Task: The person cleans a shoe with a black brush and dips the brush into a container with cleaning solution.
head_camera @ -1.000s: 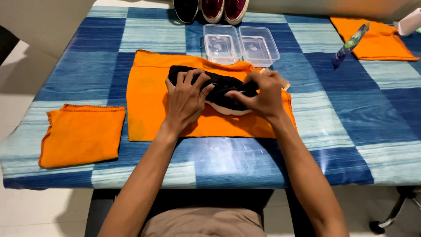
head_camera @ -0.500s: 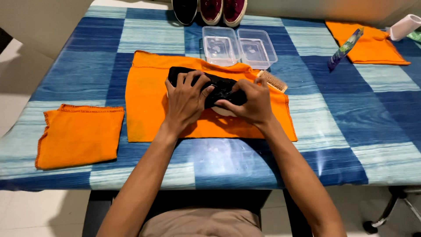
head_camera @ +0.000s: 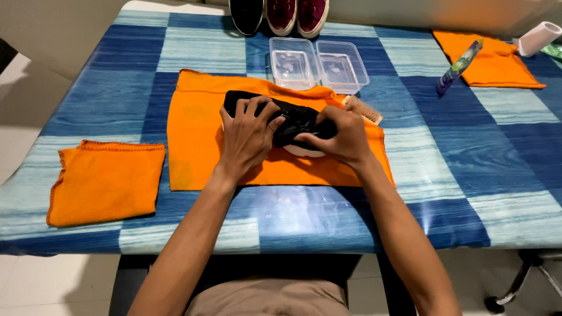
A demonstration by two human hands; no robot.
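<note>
Item, grip: my left hand (head_camera: 246, 136) lies fingers spread over the black fabric shoe with a white sole (head_camera: 293, 123), pressing down on its upper. My right hand (head_camera: 341, 137) is clamped on the same shoe from the 3 o'clock side, fingers curled into its opening; both hands are touching it.

Item, location: the shoe lies on its side at the centre of the large orange cloth spread flat (head_camera: 199, 140), which rests on the blue-and-pale checked tablecloth (head_camera: 468, 169).

Item, 1 o'clock of the shoe, just beside the cloth's edge: small bristle brush with a pale wooden back (head_camera: 364, 108), partly hidden by my right hand.

Item, 12 o'clock: two clear plastic rectangular tubs (head_camera: 316, 64), side by side and touching; I cannot tell what they contain.

Item, further toward 12 o'clock, at the table's far edge: row of three shoes, one black, two maroon (head_camera: 281, 14), toes toward me.

Item, 2 o'clock, well apart: second orange cloth (head_camera: 497, 64), a dark slim tube (head_camera: 458, 67) lying across its near edge, a white cylinder (head_camera: 538, 38) beyond.

Item, 8 o'clock: folded orange cloth (head_camera: 105, 181), near the table's front edge.
</note>
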